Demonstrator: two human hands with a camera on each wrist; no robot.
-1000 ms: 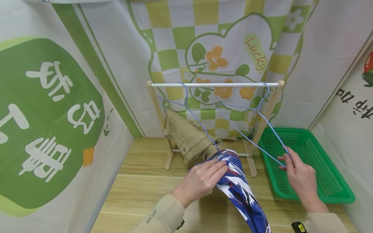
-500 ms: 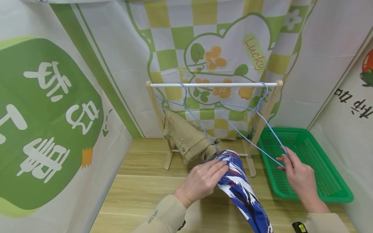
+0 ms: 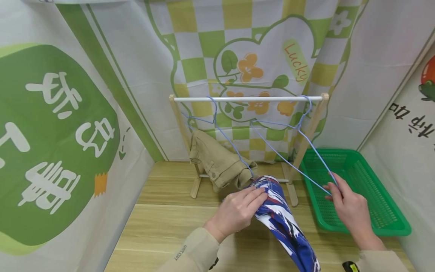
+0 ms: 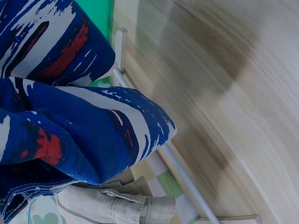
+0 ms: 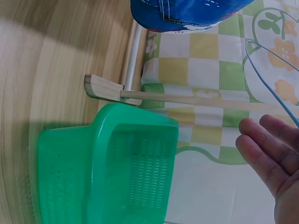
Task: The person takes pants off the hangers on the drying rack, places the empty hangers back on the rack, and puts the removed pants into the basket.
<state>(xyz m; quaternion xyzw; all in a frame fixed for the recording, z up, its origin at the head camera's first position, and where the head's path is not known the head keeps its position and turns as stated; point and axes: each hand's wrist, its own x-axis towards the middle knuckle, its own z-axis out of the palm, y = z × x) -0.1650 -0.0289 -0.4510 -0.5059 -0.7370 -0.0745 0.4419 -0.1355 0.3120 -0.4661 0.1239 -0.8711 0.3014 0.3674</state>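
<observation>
Looking from the head cam, the left hand (image 3: pixel 234 211) has its grip on some blue printed cloth (image 3: pixel 282 215) up over the counter (image 3: pixel 163 234), while the right hand (image 3: pixel 351 207) pinches the end of a hanger (image 3: pixel 316 152) hooked on the rack (image 3: pixel 248 99); left wrist: cloth overlapping a tan garment (image 4: pixel 117 205); right wrist: green basket (image 5: pixel 63 168) beside the rack's foot

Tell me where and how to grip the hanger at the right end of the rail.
Probably pinch the hanger at its near corner, coming from the right, as the right hand does: it narrows there, towards that hand, well away from where it hooks over the white rail.
</observation>
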